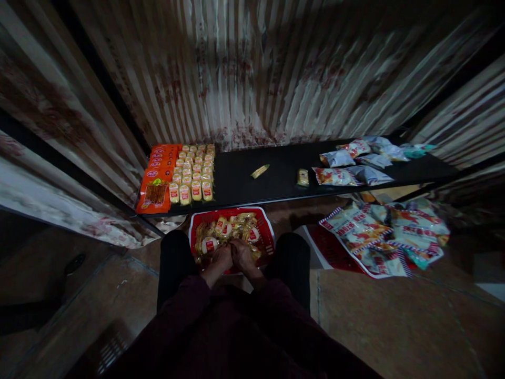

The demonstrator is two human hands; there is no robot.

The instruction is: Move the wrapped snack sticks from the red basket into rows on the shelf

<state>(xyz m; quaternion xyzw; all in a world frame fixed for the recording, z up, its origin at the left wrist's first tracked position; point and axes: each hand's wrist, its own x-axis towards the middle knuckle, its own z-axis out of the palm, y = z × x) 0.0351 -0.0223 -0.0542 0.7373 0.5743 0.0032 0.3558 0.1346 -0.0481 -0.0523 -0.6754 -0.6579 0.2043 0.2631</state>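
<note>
A red basket point(269, 231) with a white rim sits between my knees, holding many small wrapped snack cakes point(223, 227) in clear and yellow packaging with red labels. My left hand point(222, 258) and my right hand point(241, 253) meet over the basket's near half, side by side, fingertips close together. The fingers of both look curled inward. Whatever lies between them is hidden by the backs of the hands and the dim light. Beyond the basket, rows of similar wrapped cakes point(196, 171) stand on the black shelf point(236, 189).
Orange snack packets point(157, 176) line the shelf's left end. A loose thin packet point(260, 171) and a single wrapped cake point(303, 178) lie mid-shelf. Silvery bags point(337, 176) sit at the right. On the floor, a second red basket point(335, 247) overflows with bags point(359, 226). A pleated curtain point(244, 79) hangs behind.
</note>
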